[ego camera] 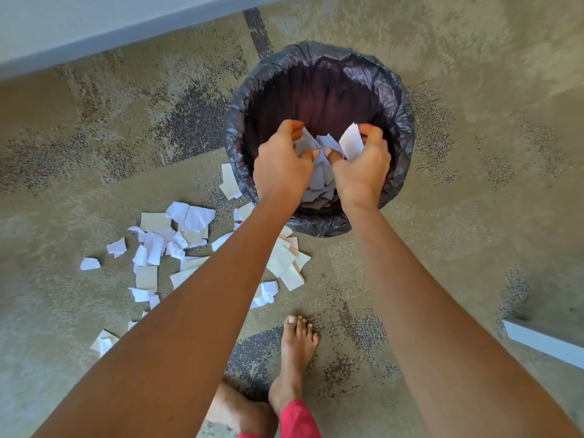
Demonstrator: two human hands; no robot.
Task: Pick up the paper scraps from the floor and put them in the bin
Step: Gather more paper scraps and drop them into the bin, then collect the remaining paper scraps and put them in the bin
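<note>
Head view: left hand (281,165) and right hand (363,169), arms outstretched, clutch paper scraps (350,142) over bin (403,115)

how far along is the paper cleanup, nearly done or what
Partway, not nearly done. Done: some binned scraps already lie inside the bin. In hand: the left hand and right hand hold a handful of scraps over the bin's opening. Left: a wide scatter of floor scraps lies on the carpet beside the bin, so several more handfuls look likely.
</note>
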